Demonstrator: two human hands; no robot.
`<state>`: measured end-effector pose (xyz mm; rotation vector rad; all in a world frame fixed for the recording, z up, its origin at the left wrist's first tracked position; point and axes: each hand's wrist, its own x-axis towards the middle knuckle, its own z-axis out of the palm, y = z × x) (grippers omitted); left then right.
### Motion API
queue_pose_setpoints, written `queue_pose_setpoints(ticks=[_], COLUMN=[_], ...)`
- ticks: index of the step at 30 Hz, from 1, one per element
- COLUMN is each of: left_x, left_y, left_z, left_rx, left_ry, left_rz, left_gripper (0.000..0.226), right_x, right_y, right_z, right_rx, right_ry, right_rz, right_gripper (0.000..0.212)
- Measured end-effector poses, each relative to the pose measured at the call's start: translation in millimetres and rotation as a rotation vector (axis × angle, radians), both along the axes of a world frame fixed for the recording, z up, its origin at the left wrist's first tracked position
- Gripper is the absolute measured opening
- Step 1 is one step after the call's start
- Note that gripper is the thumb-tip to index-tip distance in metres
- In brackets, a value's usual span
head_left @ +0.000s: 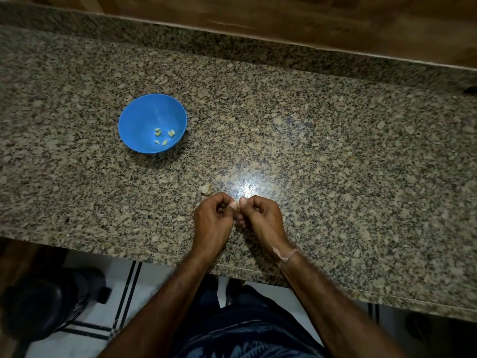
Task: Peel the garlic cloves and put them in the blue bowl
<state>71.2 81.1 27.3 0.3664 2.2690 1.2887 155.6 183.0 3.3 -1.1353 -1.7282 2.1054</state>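
The clove in work is tucked between the two thumbs, low at the front edge of the granite counter [335,151], and it's too small and covered to show which way its long axis runs. Left hand [214,215] and right hand [263,215] are knuckle to knuckle, fingers curled in, thumb tips meeting on it: a tight two-handed pinch, peeling by the look of it. Just beyond the left hand sits a pale garlic scrap [206,189], skin or clove, hard to say. Now the key line: the blue bowl [144,109] lies away from the hands, further back on the counter and off to the left, with peeled cloves [162,136] already inside. The left hand is the nearer one for the drop.
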Motion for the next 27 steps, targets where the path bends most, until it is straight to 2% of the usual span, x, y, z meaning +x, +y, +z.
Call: queue_pose_setpoints(ticks=[6, 7, 12, 15, 17, 20, 21, 22, 23, 25, 27], left_x=[-3.4, -3.9, -1.7, -3.0, -6.5, -7.1, -5.1, -3.5, -2.3, -2.0, -1.5], left_y=[1.5, 1.1, 2.0, 2.0, 0.5, -0.6, -0.4, -0.4, -0.2, 0.1, 0.1], left_z=[-2.4, -3.3, -1.5, -1.3, -7.0, -10.8, -10.2, -9.3, -7.3, -4.5, -5.3], left_rx=[-0.013, -0.007, 0.006, -0.004, -0.007, 0.101, 0.126, 0.121, 0.076, -0.029, -0.014], left_ry=[-0.139, -0.152, 0.014, 0.047, -0.055, -0.441, -0.499, -0.468, -0.351, -0.057, 0.025], left_rz=[-0.031, -0.036, -0.051, -0.075, -0.074, 0.002, 0.023, 0.021, -0.009, -0.108, -0.154], left_gripper=[0.020, 0.021, 0.017, 0.020, 0.023, 0.029, 0.029, 0.029, 0.027, 0.024, 0.023], right_x=[-3.1, -3.6, -7.7, -8.3, -7.5, -7.3, -7.5, -8.9, -9.9, -12.1, -12.0], right_y=[1.6, 2.3, 4.4, 1.7, 2.7, 7.6, 9.6, 10.8, 11.8, 14.0, 14.5], right_z=[4.8, 5.3, 7.4, 7.1, 4.8, -2.1, -3.1, -3.6, -2.1, 2.3, 5.3], right_rx=[0.503, 0.538, 0.243, 0.331, 0.524, 0.800, 0.848, 0.838, 0.754, 0.381, -0.039], right_ry=[-0.114, -0.123, -0.163, -0.162, -0.161, -0.170, -0.170, -0.168, -0.171, -0.190, -0.186], right_rz=[0.136, 0.160, 0.122, 0.163, 0.201, 0.281, 0.307, 0.316, 0.312, 0.276, 0.256], right_gripper=[0.040, 0.041, 0.048, 0.048, 0.047, 0.043, 0.042, 0.043, 0.045, 0.048, 0.050])
